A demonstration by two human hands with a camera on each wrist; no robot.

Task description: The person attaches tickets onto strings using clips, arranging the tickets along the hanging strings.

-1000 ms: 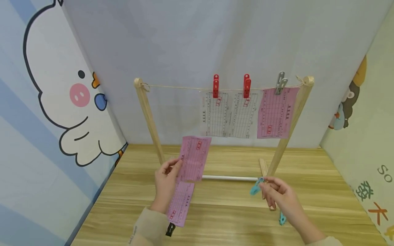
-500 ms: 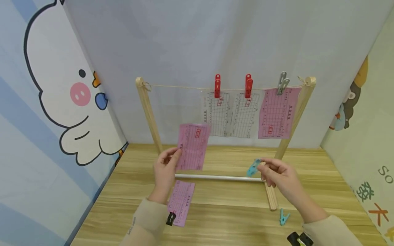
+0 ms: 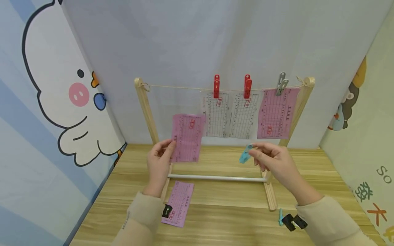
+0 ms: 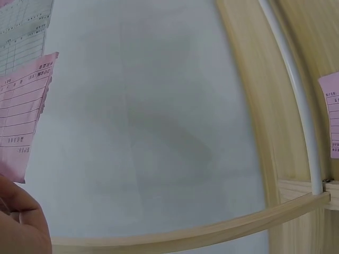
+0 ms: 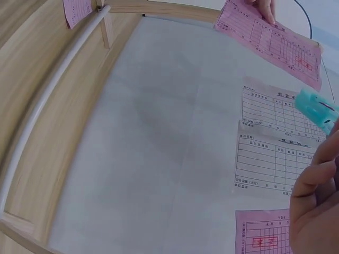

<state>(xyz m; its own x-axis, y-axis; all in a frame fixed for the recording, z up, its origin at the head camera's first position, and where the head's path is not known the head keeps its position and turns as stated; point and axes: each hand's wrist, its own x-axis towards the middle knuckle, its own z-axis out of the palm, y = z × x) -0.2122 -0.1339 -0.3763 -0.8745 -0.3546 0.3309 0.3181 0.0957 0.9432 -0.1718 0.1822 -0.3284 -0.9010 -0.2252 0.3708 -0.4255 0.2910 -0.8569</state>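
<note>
My left hand (image 3: 160, 162) pinches the left edge of a pink printed receipt slip (image 3: 188, 138) between thumb and fingers, holding it upright below the string (image 3: 172, 86). In the left wrist view the same slip (image 4: 24, 108) stands above the curled fingers. My right hand (image 3: 274, 160) pinches a teal clothespin (image 3: 245, 155) by its handle end, its nose pointing down and left. The right wrist view shows this clothespin (image 5: 315, 108) in front of the white slips. On the string hang two white slips (image 3: 218, 118) under red clips (image 3: 217, 87), and a pink slip (image 3: 277, 116) under a grey clip (image 3: 280, 84).
The string runs between two wooden posts (image 3: 146, 116), joined low down by a white rod (image 3: 215, 177). Another pink slip (image 3: 181, 201) lies on the wooden table (image 3: 227, 218). A second teal clothespin (image 3: 280, 217) lies at front right, near the black wrist camera (image 3: 293, 222).
My left hand has raised the pink slip from low over the table toward the string, drifting slightly left. My right hand has lifted the teal clothespin up and to the left.
</note>
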